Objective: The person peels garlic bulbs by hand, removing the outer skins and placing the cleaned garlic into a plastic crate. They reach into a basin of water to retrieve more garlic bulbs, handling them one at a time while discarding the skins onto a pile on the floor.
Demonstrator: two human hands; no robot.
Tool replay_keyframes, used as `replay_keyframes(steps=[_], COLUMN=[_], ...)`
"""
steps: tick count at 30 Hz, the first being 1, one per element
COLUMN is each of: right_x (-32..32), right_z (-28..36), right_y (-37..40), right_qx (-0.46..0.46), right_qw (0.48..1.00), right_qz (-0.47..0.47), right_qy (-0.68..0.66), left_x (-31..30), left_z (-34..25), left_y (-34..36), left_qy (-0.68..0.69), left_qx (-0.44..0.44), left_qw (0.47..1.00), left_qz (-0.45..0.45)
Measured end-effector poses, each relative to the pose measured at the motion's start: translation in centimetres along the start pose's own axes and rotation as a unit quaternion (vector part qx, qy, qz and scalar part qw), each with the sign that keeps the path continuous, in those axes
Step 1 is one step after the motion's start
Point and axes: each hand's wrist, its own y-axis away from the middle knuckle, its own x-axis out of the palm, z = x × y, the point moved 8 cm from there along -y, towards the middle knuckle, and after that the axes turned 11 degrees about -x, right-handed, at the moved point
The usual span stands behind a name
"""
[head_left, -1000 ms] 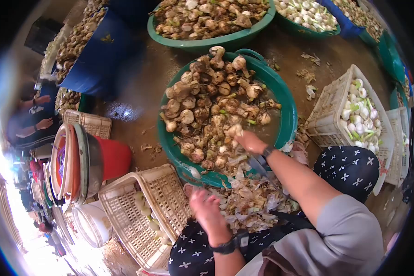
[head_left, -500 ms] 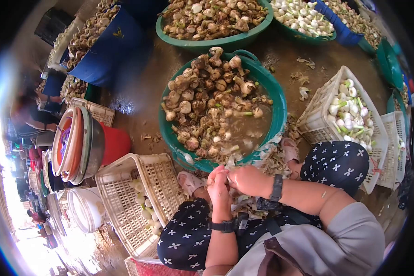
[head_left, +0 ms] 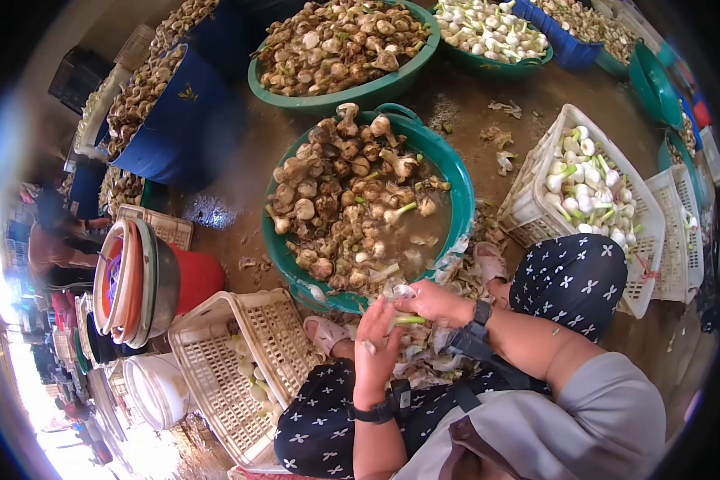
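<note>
Above my lap, close to the near rim of a green tub (head_left: 466, 210), my two hands meet. My left hand (head_left: 376, 346) is upright, its fingers bent around a garlic bulb that they mostly hide; its green stem (head_left: 410, 319) sticks out to the right. A shred of skin clings to that hand. My right hand (head_left: 438, 304) is closed at the fingertips on pale, papery garlic skin (head_left: 402, 293) beside the left fingertips. Unpeeled brown garlic (head_left: 340, 184) is heaped in the tub, with murky water at its right side.
Peeled white garlic (head_left: 588, 188) fills a crate (head_left: 528, 180) on the right. Another crate (head_left: 204, 344) stands left of my knee, near stacked basins (head_left: 132, 280) and a white bucket (head_left: 156, 392). Larger garlic tubs stand behind. A person (head_left: 56, 248) is at the far left.
My left hand has turned more upright and its fingers have straightened somewhat. A green stem now shows between my hands. The view has shifted, so the tubs appear farther left.
</note>
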Motion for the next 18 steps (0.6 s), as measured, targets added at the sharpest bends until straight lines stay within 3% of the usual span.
replay_keyframes(steps=[1,3,4,5,6,7,8,9,10,11,13,14,15,17,18], right_x=[0.2,0.6,0.5,0.5,1.0,1.1,1.4,2.5,3.2,2.4,2.4,1.3,1.3,0.4,1.3], right_z=[1.5,2.0,0.8,-0.4,0.7,0.9,2.9,4.9,5.5,4.9,3.1,1.2,1.6,2.2,4.8], right_y=[0.4,1.9,1.6,0.5,0.3,1.2,2.4,4.0,5.4,5.7,6.9,6.2,6.3,6.0,5.9], right_qx=[-0.001,0.124,0.125,0.050,-0.025,-0.026,-0.130,-0.229,-0.308,-0.308,-0.381,-0.306,-0.305,-0.178,-0.205], right_qw=[1.000,0.990,0.990,0.990,0.977,0.977,0.990,0.966,0.926,0.926,0.750,0.721,0.721,0.651,0.737], right_qz=[-0.001,-0.040,-0.040,-0.047,-0.053,-0.051,0.005,0.061,0.085,0.087,0.144,0.183,0.182,0.152,0.106], right_qy=[-0.001,-0.045,-0.045,-0.126,-0.206,-0.206,-0.051,0.104,0.203,0.201,0.521,0.594,0.594,0.722,0.635], left_x=[0.1,0.5,0.2,0.6,-0.5,-0.3,0.1,-0.3,-0.2,0.1,-0.6,-1.0,-1.3,-1.3,-1.6], left_z=[0.1,-0.9,-0.6,-0.8,2.0,5.1,6.1,6.7,8.1,9.1,8.8,9.2,9.4,8.9,8.5], left_y=[0.0,0.8,0.8,0.9,0.7,1.3,1.5,1.5,1.8,2.0,2.1,2.4,2.5,2.5,2.6], left_qy=[0.000,-0.137,-0.091,-0.091,0.150,0.376,0.555,0.554,0.604,0.651,0.642,0.628,0.614,0.606,0.569], left_qx=[0.001,0.106,0.100,0.100,-0.070,-0.233,-0.242,-0.241,-0.262,-0.281,-0.285,-0.287,-0.288,-0.309,-0.304], left_qw=[1.000,0.984,0.989,0.989,0.978,0.880,0.771,0.772,0.725,0.675,0.674,0.684,0.694,0.687,0.714], left_qz=[0.001,-0.032,-0.066,-0.067,-0.125,-0.173,-0.195,-0.198,-0.202,-0.203,-0.228,-0.236,-0.243,-0.256,-0.273])
